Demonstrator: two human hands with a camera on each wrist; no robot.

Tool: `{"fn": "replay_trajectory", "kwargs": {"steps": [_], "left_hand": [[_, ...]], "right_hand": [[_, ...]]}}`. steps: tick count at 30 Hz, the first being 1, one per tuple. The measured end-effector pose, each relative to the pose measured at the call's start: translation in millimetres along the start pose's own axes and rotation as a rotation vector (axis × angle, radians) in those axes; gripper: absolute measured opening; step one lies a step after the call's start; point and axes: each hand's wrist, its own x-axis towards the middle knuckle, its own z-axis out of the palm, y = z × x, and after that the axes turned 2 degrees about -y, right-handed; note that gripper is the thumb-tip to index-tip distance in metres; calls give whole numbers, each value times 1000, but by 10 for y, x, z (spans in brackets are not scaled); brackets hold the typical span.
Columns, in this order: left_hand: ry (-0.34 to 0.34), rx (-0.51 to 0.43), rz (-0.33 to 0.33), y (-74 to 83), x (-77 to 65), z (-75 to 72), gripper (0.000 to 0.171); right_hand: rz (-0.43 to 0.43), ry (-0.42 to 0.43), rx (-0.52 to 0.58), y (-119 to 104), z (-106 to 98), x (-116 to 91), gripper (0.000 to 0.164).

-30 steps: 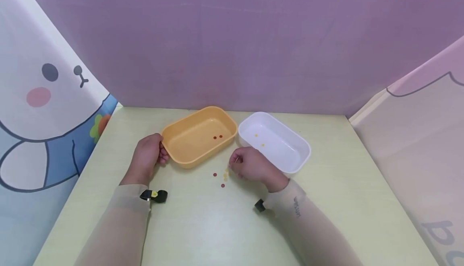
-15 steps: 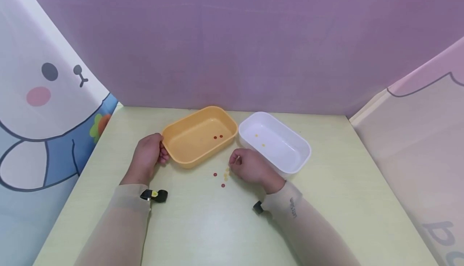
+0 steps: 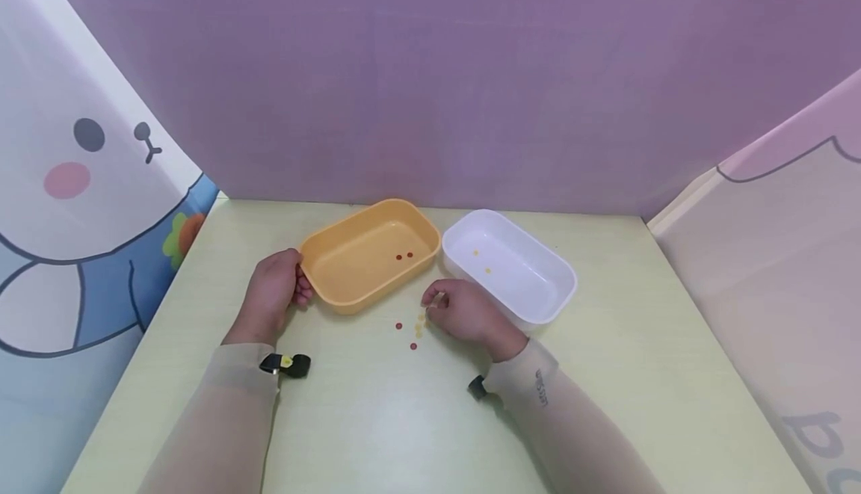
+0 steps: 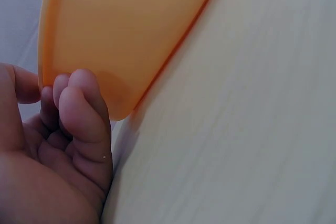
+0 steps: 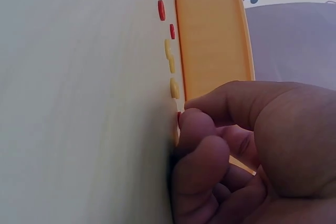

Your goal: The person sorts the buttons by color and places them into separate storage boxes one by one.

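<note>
My left hand [image 3: 272,288] grips the near left corner of an orange tray [image 3: 329,258], thumb outside the rim and fingers curled under it. In the left wrist view those fingers [image 4: 81,111] press against the tray's end wall. My right hand [image 3: 464,315] is low over the table in front of the trays, fingers curled, thumb and index fingertips together at a small red button-like disc [image 5: 179,118], mostly hidden by them. Beside these fingertips lie several yellow discs [image 5: 175,88] and two more red discs [image 5: 161,10]. Inside the orange tray are two red discs [image 3: 400,257].
Right of the orange tray stands a white tray [image 3: 548,285] with two yellow discs [image 3: 487,270] in it; its near side is partly behind my right hand. A purple backdrop [image 3: 430,90] rises at the table's [image 3: 377,419] far edge, with printed cloth panels on both sides.
My right hand has shifted slightly nearer to me, its fingertips still close to the same discs. The left hand and both trays stay in place.
</note>
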Motion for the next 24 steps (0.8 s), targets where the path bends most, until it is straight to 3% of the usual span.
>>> {"fn": "replay_trajectory", "kwargs": {"steps": [24], "left_hand": [[0, -10, 3, -32, 40, -10, 43]], "right_hand": [[34, 10, 9, 48, 20, 21, 11]]}}
